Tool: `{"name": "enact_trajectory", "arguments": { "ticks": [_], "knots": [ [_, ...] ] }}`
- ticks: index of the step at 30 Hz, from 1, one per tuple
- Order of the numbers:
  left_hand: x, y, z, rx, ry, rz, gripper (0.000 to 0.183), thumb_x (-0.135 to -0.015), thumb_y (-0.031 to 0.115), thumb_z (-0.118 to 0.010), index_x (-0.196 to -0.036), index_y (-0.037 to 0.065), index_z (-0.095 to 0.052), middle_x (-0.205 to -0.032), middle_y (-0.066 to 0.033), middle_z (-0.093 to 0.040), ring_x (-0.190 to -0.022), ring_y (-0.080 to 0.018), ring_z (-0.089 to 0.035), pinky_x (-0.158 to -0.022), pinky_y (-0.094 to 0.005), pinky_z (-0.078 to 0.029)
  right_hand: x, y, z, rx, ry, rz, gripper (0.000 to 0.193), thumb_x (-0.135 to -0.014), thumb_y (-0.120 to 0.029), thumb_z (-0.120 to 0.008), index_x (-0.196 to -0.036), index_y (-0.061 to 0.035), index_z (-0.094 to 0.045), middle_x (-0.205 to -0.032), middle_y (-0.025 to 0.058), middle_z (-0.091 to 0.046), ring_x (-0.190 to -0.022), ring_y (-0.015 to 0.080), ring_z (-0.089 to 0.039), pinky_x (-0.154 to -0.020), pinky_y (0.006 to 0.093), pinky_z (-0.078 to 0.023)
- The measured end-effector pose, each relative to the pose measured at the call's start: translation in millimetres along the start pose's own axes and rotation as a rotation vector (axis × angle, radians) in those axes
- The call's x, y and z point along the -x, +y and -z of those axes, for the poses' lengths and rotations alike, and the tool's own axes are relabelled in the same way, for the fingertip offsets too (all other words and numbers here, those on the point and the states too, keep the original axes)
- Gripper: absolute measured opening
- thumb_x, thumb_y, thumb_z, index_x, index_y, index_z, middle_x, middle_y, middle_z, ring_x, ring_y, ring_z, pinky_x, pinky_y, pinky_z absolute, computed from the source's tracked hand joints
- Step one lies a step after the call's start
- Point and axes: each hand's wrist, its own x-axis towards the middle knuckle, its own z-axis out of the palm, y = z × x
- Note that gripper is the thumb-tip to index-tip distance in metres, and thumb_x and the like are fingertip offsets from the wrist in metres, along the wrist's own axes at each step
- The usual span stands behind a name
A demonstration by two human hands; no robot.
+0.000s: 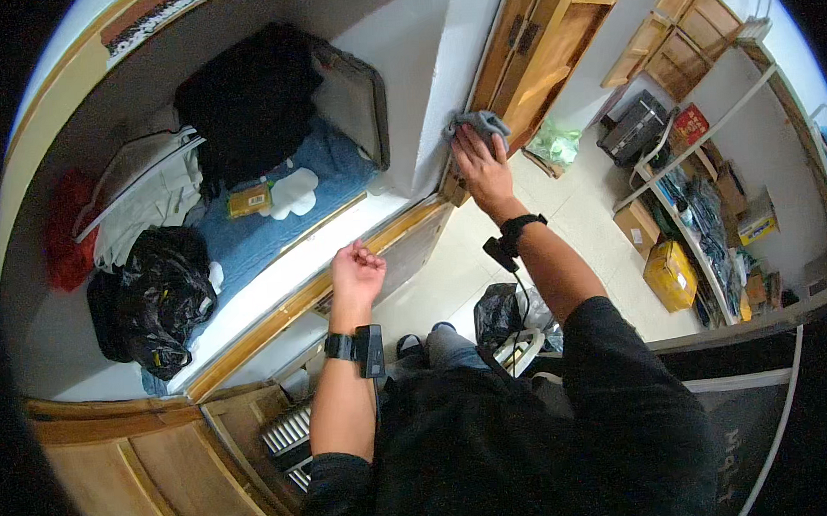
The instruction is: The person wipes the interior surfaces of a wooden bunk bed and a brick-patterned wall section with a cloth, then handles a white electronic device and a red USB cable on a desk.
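Note:
My right hand (483,170) presses a bunched grey cloth (478,124) against the edge where the white wall (432,100) meets the wooden door frame. The fingers lie over the cloth and hide part of it. My left hand (357,271) is held up near the wooden edge (315,292) of the cupboard, palm upward. Its fingers are loosely curled in, and nothing shows in them. A wooden door panel (548,54) stands just beyond the cloth.
Inside the cupboard, a black plastic bag (166,292), dark clothing (245,99) and a small yellow packet (249,201) rest by a blue cloth (335,160). At right are a shelf rack (709,273), a yellow box (670,275) and a black case (634,127). A black bag (497,313) lies near my feet.

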Motion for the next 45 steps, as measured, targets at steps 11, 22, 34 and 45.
{"name": "enact_trajectory", "arguments": {
  "ticks": [11, 22, 34, 45],
  "knots": [
    [10, -4, 12, 0.008, 0.073, 0.015, 0.011, -0.081, 0.010, -0.043, -0.071, 0.010, -0.048, -0.059, 0.0010, -0.040, -0.055, -0.0139, -0.037, -0.058, -0.0276, -0.035, 66, -53, -50, -0.149, -0.237, 0.118, 0.033, -0.082, -0.018, -0.046, -0.109, -0.0039, -0.058, -0.126, 0.0103, -0.053, -0.125, 0.0211, -0.039, -0.111, 0.0428, -0.018],
    [-7, 11, 51, 0.072, 0.082, 0.014, 0.014, -0.090, 0.014, -0.041, -0.079, 0.008, -0.047, -0.061, -0.0004, -0.040, -0.055, -0.0138, -0.036, -0.060, -0.0280, -0.035, 83, -136, -43, -1.326, -0.183, -1.069, 0.032, -0.082, -0.002, -0.045, -0.114, -0.0048, -0.053, -0.104, 0.0193, -0.061, -0.102, 0.0350, -0.055, -0.091, 0.0499, -0.038],
    [-25, -11, 17, -0.001, 0.203, -0.060, 0.012, -0.085, 0.015, -0.047, -0.075, 0.008, -0.051, -0.061, -0.0003, -0.044, -0.054, -0.0140, -0.039, -0.058, -0.0288, -0.037, 29, -86, -65, -2.582, 0.057, -2.482, 0.032, -0.095, -0.021, -0.042, -0.118, -0.0030, -0.054, -0.122, 0.0104, -0.056, -0.112, 0.0276, -0.053, -0.100, 0.0412, -0.040],
    [4, -13, 24, 0.188, 0.216, -0.183, 0.018, -0.088, 0.014, -0.045, -0.071, 0.008, -0.048, -0.060, -0.0007, -0.042, -0.055, -0.0142, -0.037, -0.059, -0.0279, -0.036, 35, -74, -85, -2.888, 0.136, -2.161, 0.032, -0.096, -0.015, -0.037, -0.118, 0.0024, -0.052, -0.116, 0.0136, -0.059, -0.105, 0.0258, -0.057, -0.098, 0.0384, -0.042]
  ]
}}
